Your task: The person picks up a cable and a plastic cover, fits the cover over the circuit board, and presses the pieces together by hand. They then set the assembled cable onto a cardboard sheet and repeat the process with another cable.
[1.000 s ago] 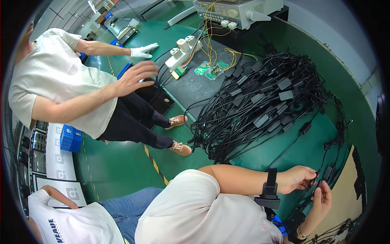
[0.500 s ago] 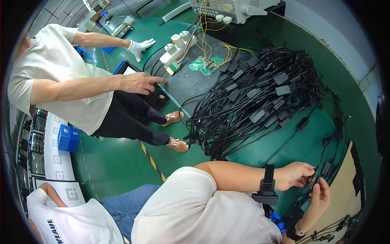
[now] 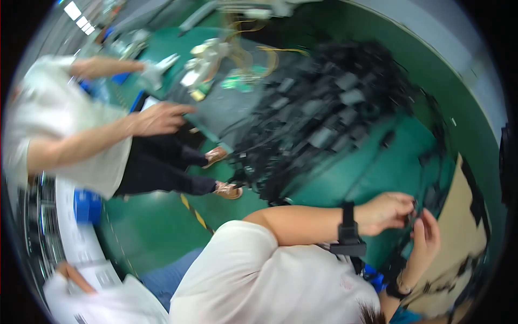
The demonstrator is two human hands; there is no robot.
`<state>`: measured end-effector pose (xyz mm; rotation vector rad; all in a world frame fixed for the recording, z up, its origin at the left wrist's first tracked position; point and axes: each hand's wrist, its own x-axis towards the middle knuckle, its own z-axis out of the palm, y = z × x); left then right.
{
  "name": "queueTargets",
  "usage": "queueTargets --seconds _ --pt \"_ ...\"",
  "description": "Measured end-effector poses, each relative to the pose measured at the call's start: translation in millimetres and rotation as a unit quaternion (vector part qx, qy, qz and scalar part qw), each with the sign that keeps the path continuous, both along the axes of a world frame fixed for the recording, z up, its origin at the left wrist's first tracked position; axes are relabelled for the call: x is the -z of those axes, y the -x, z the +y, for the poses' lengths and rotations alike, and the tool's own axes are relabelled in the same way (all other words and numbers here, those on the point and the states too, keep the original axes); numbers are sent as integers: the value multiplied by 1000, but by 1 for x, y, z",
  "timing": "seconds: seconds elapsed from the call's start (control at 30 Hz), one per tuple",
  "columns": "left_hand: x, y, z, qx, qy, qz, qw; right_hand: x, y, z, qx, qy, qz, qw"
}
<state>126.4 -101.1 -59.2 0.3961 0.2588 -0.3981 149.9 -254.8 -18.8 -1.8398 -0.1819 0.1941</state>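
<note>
Two hands meet at a dark cable [image 3: 414,206] over the green table [image 3: 337,186].
The left hand [image 3: 384,211] pinches it by the fingertips, probably because something so thin needs fine control; the right hand [image 3: 426,243] curls close by, blur hiding whether it grips. The cable's long axis seems to run up-down in view; its tip's direction cannot be told. Beyond, the cable heap [image 3: 334,102] sprawls, perhaps kept within reach.

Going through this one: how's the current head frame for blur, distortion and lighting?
Head view: heavy, streaky blur over the black cable pile and green circuit boards; head view: left hand and right hand somewhat crisper; head view: fisheye bows the wall's lower edge; head view: bright ceiling lights, upper left.
</note>
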Motion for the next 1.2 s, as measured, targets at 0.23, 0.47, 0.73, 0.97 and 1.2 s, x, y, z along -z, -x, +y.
queueTargets --seconds 0.23,0.47,0.73,0.97,1.2 --pt "7 -8 14 -16 -5 -12 1000 6 -13 19 -15 -3 -1 1000" --pt "-2 -13 4 10 -47 17 999 2 -13 12 -4 49 -35 998" --pt "-2 -9 3 6 -49 14 999 0 -12 14 -33 61 -75 995" --pt "1 -8 3 0 -60 9 998 -6 -13 13 -55 88 -49 993" --pt "-5 -8 3 -12 -144 1 989 -1 -16 8 -69 54 -31 996"
